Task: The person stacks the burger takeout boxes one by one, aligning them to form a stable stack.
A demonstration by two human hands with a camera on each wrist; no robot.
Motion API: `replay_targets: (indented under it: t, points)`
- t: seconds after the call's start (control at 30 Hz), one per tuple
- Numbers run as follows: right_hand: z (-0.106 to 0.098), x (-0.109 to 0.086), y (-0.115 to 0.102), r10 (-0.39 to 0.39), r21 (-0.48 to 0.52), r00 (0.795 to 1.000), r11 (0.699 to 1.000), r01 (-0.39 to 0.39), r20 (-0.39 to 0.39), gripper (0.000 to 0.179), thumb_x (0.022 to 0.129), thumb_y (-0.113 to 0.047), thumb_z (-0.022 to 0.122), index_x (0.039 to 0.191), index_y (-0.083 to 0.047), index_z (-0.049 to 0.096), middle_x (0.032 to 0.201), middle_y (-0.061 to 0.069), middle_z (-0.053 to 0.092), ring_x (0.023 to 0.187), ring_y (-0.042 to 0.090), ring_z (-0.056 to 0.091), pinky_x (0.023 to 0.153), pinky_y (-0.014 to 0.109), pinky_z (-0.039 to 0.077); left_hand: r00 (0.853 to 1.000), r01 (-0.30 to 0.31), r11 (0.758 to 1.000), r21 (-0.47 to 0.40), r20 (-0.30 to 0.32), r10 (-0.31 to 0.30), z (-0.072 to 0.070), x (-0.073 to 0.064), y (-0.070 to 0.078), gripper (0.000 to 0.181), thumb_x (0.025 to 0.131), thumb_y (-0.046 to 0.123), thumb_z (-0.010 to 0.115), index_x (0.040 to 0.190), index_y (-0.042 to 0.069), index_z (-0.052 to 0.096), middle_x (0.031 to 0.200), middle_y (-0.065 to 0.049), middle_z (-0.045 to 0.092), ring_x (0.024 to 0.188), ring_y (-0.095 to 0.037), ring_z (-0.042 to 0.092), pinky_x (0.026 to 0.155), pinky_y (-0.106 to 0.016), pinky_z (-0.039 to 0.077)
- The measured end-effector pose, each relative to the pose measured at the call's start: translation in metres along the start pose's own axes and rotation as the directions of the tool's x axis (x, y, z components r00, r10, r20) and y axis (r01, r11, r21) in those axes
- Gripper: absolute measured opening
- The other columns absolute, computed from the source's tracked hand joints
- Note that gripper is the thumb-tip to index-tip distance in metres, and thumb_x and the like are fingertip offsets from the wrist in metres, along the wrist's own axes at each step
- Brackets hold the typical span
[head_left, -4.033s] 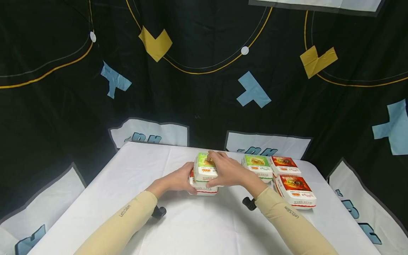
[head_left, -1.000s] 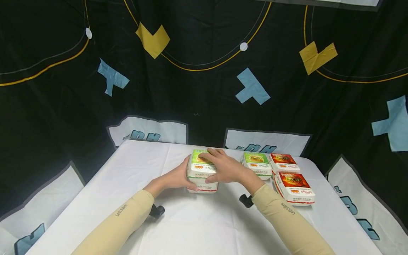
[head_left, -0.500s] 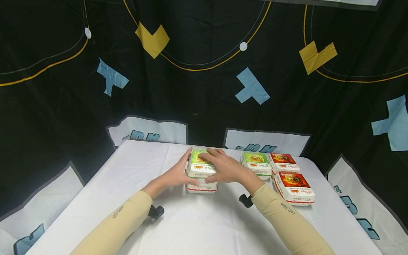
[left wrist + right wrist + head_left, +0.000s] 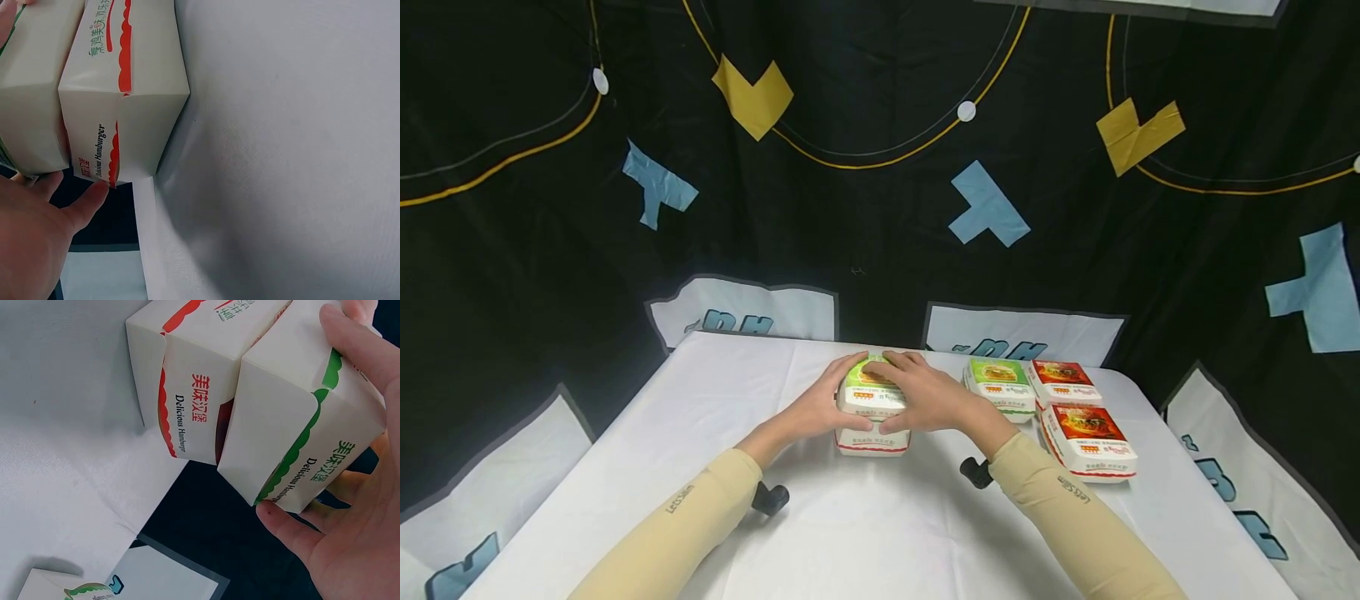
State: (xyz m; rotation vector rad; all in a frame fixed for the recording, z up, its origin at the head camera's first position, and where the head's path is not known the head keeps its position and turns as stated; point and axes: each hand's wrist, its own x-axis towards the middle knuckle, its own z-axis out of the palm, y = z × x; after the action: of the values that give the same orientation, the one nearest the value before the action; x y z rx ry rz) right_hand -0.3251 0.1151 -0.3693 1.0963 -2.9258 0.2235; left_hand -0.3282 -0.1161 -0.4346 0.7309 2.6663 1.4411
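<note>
A white hamburger box with a green top (image 4: 872, 402) sits on a white hamburger box with red trim (image 4: 872, 445), the two forming a stack near the table's far edge. My right hand (image 4: 936, 398) grips the upper box from the right, thumb in front and fingers over its top and far side. On the left, my left hand (image 4: 812, 407) holds the same box, its thumb across the front. In the left wrist view one fingertip (image 4: 97, 190) reaches the lower box's edge. The lower box's top is hidden under the upper one.
To the right stand another green-topped hamburger box (image 4: 1000, 390) and two red-topped ones, one at the back (image 4: 1063, 385) and one nearer (image 4: 1090, 442). A white cloth covers the table (image 4: 865, 533). Behind it hangs a black curtain (image 4: 865, 225).
The green-topped box has shifted slightly left and now sits squarer over the lower box. My left fingers spread off its side, then closed toward its top. The right hand keeps its hold.
</note>
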Motion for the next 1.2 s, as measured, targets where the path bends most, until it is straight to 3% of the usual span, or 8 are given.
replay_targets:
  t: [0.2,0.5,1.2]
  points:
    - [0.001,0.001,-0.001,-0.001,-0.016,1.000,1.000,0.001,0.002,0.088,0.080,-0.060,0.077,0.154,-0.042,0.033,0.165,0.001,0.027,0.146,0.026,0.029,0.096,0.046,0.051,1.000,0.005,0.999,0.045,-0.019,-0.004,-0.001,0.001,-0.002,0.107,0.071,0.047,0.089,0.156,0.042,0.023,0.161,0.004,0.025,0.135,-0.022,0.041,0.106,-0.047,0.044]
    - [0.001,0.001,0.000,0.011,0.011,1.000,1.000,-0.012,0.021,0.092,0.078,-0.059,0.079,0.155,-0.043,0.031,0.168,0.002,0.021,0.150,0.029,0.023,0.097,0.050,0.050,1.000,0.002,0.999,0.040,-0.011,-0.002,-0.004,0.001,-0.001,0.111,0.069,0.046,0.091,0.157,0.038,0.024,0.160,0.002,0.026,0.133,-0.023,0.043,0.104,-0.047,0.045]
    - [0.000,-0.011,0.008,-0.010,0.040,0.998,0.999,0.012,-0.059,0.088,0.078,-0.057,0.081,0.152,-0.044,0.037,0.166,0.002,0.025,0.149,0.030,0.026,0.098,0.052,0.050,0.999,0.034,0.999,0.029,-0.005,-0.034,-0.007,0.002,-0.001,0.110,0.068,0.041,0.092,0.157,0.039,0.026,0.156,-0.003,0.030,0.129,-0.025,0.046,0.103,-0.049,0.045]
